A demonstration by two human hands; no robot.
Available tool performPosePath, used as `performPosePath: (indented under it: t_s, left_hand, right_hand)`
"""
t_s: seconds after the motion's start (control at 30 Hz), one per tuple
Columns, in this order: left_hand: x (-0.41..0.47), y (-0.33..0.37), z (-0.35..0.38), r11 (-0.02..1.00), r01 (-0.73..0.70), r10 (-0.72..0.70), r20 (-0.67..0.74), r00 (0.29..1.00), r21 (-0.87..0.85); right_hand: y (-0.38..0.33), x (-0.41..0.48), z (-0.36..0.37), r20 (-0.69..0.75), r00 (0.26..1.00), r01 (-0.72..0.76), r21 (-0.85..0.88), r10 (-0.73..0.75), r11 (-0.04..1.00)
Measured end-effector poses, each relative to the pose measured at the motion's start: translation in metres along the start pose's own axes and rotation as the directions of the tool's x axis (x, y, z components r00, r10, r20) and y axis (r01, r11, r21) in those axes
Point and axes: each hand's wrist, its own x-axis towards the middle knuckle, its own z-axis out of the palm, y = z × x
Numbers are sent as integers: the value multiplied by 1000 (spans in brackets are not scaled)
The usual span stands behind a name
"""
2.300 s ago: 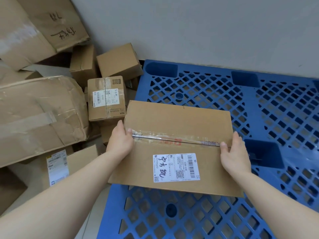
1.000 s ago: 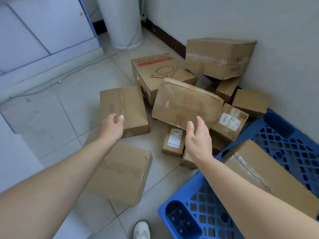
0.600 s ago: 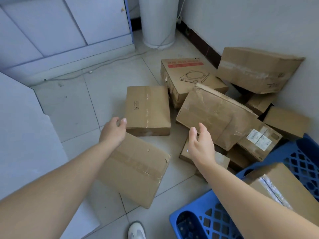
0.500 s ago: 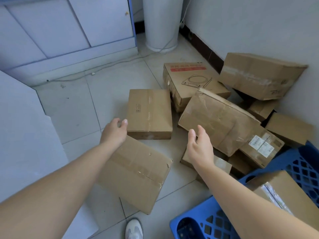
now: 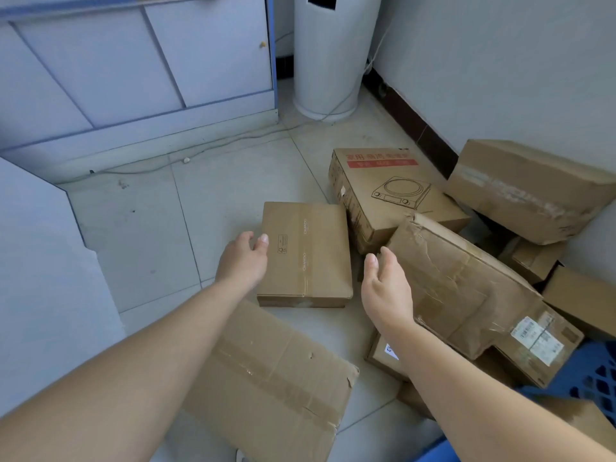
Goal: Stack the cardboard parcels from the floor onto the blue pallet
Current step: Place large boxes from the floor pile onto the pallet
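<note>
1. The flat parcel [image 5: 305, 255] lies on the floor [image 5: 150, 228] at 12 o'clock, between my two hands. The blue pallet [image 5: 596, 371] shows only as a corner at 4 o'clock.
2. My left hand [image 5: 245, 258] is loose and apart, fingertips at the parcel's 9 o'clock edge; whether they touch it I cannot tell. My right hand [image 5: 386, 288] is spread, palm inward, holding nothing, near the 3 o'clock edge.
3. The parcel sits flush on the tiles, so my fingers may not get under it. A squeeze from the sides alone could slip on the smooth card.
4. The crumpled parcel [image 5: 466, 288] leans just beside my right hand at 3 o'clock. A careless knuckle could shove it, and it may slide down onto the smaller boxes.
5. The large parcel [image 5: 276, 378] lies at 6 o'clock under my forearms. Swinging the load towards the pallet, I could catch it or stumble over it.
</note>
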Motion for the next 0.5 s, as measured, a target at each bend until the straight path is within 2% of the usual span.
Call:
performPosePath:
  t_s: [0.2,0.5]
  left_hand:
    - [48,5,-6,1000,1,-1,27,1000,-10]
    - [101,-19,10,998,50,-47,66,997,-48]
  right_hand:
    - [-32,38,21,-29,999,-27,-11,26,1000]
    - [-28,82,54,-16,998,-70,-62,69,996]
